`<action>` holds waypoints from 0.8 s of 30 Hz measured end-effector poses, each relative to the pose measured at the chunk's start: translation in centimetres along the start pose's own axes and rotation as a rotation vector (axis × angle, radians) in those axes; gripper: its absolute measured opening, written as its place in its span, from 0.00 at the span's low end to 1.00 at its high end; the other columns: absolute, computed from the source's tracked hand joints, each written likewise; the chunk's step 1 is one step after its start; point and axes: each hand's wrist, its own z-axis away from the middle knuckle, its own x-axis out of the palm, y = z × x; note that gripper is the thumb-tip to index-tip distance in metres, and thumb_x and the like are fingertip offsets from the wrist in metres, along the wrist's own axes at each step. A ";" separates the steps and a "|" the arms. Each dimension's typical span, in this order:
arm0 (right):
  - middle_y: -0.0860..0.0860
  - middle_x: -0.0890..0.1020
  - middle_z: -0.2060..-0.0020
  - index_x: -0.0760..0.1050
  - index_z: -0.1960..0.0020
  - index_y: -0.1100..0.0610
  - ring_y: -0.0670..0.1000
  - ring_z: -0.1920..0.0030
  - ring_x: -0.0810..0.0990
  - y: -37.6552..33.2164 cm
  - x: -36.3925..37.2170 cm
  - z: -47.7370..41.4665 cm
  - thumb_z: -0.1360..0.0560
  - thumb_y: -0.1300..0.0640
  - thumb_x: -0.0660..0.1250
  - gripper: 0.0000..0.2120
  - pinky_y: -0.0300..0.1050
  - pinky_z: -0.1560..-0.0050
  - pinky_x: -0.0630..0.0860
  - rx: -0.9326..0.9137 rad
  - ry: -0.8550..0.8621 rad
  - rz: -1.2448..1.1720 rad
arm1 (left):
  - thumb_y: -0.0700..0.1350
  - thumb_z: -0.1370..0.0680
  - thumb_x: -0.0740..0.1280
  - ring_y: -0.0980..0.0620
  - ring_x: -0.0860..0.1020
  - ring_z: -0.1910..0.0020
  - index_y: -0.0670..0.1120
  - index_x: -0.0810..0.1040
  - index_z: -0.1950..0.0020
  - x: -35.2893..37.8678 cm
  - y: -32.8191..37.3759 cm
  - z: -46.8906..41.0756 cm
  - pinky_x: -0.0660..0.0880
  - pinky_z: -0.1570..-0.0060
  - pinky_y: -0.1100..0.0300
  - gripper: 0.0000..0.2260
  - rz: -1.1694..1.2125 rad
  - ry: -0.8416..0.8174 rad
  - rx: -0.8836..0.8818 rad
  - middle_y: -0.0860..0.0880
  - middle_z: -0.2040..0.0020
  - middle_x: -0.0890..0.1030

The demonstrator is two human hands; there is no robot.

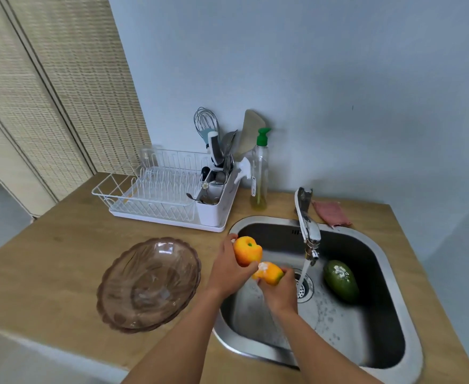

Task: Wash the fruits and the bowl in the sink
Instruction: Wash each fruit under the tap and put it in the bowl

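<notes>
My left hand (229, 268) holds an orange-yellow fruit (247, 250) above the left part of the steel sink (388, 261). A second orange fruit (269, 273), with white foam on it, is gripped by my right hand (279, 293) just below and touching the first. Water runs from the chrome faucet (306, 225) down to the drain, right of my hands. A green mango-like fruit (340, 281), foam on its top, lies in the basin on the right. The brown translucent glass bowl (148, 282) rests on the wooden counter, left of the sink.
A white dish rack (155, 195) with a utensil holder stands at the back of the counter. A dish soap bottle with a green pump (260, 173) stands behind the sink's left corner. A pink cloth (331, 213) lies behind the faucet. The counter's edge runs along the lower left.
</notes>
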 end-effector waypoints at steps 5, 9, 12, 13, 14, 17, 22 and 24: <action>0.58 0.78 0.51 0.66 0.45 0.57 0.57 0.55 0.76 0.6 -1.2 1.3 0.33 0.56 0.77 0.24 0.47 0.55 0.70 0.048 -0.016 -0.052 | 0.52 0.33 0.75 0.53 0.76 0.41 0.58 0.67 0.34 -1.4 -0.2 2.3 0.75 0.42 0.56 0.30 0.068 0.083 0.009 0.54 0.38 0.74; 0.55 0.75 0.52 0.66 0.40 0.58 0.56 0.56 0.73 0.0 -2.0 2.4 0.30 0.56 0.75 0.25 0.45 0.55 0.66 0.036 -0.050 -0.055 | 0.48 0.34 0.77 0.51 0.78 0.46 0.53 0.70 0.37 -4.3 -0.6 3.2 0.76 0.47 0.56 0.29 0.078 0.192 -0.015 0.52 0.45 0.77; 0.54 0.74 0.52 0.65 0.35 0.60 0.55 0.55 0.72 -0.6 -1.9 3.2 0.30 0.57 0.74 0.28 0.45 0.54 0.66 0.027 -0.055 -0.060 | 0.49 0.34 0.77 0.49 0.78 0.46 0.56 0.66 0.37 -7.1 -1.8 4.3 0.77 0.45 0.52 0.30 0.054 0.224 -0.074 0.51 0.44 0.75; 0.55 0.74 0.52 0.66 0.35 0.61 0.55 0.55 0.72 -0.8 -1.8 3.4 0.30 0.57 0.74 0.28 0.44 0.54 0.65 0.028 -0.052 -0.064 | 0.50 0.34 0.77 0.49 0.77 0.46 0.57 0.65 0.37 -7.9 -2.4 4.8 0.78 0.45 0.51 0.31 0.047 0.229 -0.109 0.51 0.43 0.75; 0.55 0.74 0.53 0.66 0.35 0.61 0.55 0.55 0.72 -0.9 -1.6 3.6 0.30 0.58 0.75 0.28 0.44 0.54 0.65 0.027 -0.049 -0.067 | 0.51 0.34 0.76 0.49 0.77 0.46 0.58 0.64 0.37 -8.6 -2.8 5.2 0.78 0.45 0.50 0.31 0.038 0.245 -0.138 0.52 0.44 0.75; 0.56 0.74 0.52 0.65 0.36 0.61 0.55 0.56 0.72 -1.4 -1.2 4.3 0.30 0.58 0.75 0.28 0.44 0.55 0.65 0.019 -0.058 -0.076 | 0.52 0.33 0.76 0.51 0.76 0.48 0.57 0.64 0.37 -10.2 -4.0 6.5 0.76 0.47 0.54 0.30 0.029 0.280 -0.192 0.54 0.47 0.74; 0.57 0.76 0.50 0.64 0.41 0.59 0.56 0.55 0.74 -1.4 -0.2 4.9 0.31 0.58 0.76 0.27 0.46 0.56 0.67 0.012 -0.084 -0.077 | 0.52 0.32 0.76 0.44 0.75 0.39 0.47 0.62 0.27 -11.3 -5.6 7.0 0.72 0.39 0.50 0.38 -0.082 0.298 -0.254 0.46 0.35 0.73; 0.59 0.77 0.49 0.62 0.43 0.56 0.58 0.56 0.76 -1.1 0.1 5.1 0.32 0.58 0.76 0.26 0.47 0.57 0.69 0.010 -0.089 -0.075 | 0.51 0.30 0.75 0.39 0.74 0.38 0.46 0.61 0.27 -11.4 -6.0 7.2 0.71 0.39 0.48 0.37 -0.145 0.309 -0.307 0.42 0.32 0.68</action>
